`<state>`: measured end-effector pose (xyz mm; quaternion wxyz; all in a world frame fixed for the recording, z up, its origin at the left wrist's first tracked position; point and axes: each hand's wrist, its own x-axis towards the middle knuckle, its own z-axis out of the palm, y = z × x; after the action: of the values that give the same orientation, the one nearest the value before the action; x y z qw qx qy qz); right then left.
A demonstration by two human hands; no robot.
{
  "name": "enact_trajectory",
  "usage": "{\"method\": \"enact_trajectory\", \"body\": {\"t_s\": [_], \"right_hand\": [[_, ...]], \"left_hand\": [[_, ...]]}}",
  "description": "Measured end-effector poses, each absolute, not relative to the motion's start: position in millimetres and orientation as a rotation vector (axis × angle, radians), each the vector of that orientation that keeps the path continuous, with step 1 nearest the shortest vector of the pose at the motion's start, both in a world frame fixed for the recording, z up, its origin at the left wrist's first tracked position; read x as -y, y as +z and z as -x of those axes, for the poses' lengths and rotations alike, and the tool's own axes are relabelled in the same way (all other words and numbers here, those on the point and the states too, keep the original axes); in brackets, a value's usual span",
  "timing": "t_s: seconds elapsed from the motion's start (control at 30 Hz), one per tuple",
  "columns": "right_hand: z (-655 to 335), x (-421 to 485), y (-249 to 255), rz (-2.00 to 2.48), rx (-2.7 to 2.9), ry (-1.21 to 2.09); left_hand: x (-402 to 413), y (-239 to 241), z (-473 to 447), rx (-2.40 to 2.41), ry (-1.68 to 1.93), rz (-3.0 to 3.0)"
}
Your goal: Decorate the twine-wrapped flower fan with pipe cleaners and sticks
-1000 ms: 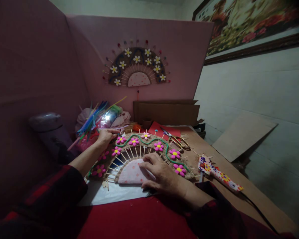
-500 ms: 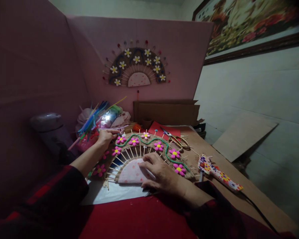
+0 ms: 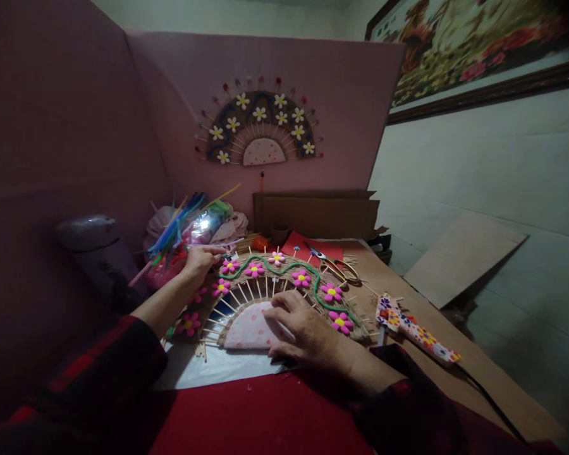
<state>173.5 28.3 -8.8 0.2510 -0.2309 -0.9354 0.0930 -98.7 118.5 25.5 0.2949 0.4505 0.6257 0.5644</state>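
Note:
A half-round decorative fan [image 3: 260,268] lies on the table, made of thin sticks and twine, with pink clay flowers and a wavy green strip. Its centre is a pale half-disc [image 3: 246,327] with pinkish dots. My right hand [image 3: 308,328] holds the fan at this half-disc, bent fingers on top and thumb by the straight lower edge. At the fan's upper left rim is my left hand [image 3: 201,262], its fingers pinched together close to a stick end with a small dark bead. What sits between those fingertips is too small to make out.
Gold-handled scissors [image 3: 334,262] lie on red paper [image 3: 303,243] behind the fan. A flower-patterned glue gun [image 3: 417,332] with a cord rests at right. Pipe cleaners and bags [image 3: 175,234] are heaped at left. A similar fan [image 3: 260,120] hangs on the pink panel.

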Motion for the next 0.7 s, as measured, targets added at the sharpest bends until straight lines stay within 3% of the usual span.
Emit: {"method": "enact_trajectory", "body": {"t_s": [0.7], "right_hand": [[-173.6, -26.6, -8.3, 0.614, 2.523, 0.265]], "left_hand": [[-119.6, 32.0, 82.8, -1.897, 1.472, -1.208]]}}
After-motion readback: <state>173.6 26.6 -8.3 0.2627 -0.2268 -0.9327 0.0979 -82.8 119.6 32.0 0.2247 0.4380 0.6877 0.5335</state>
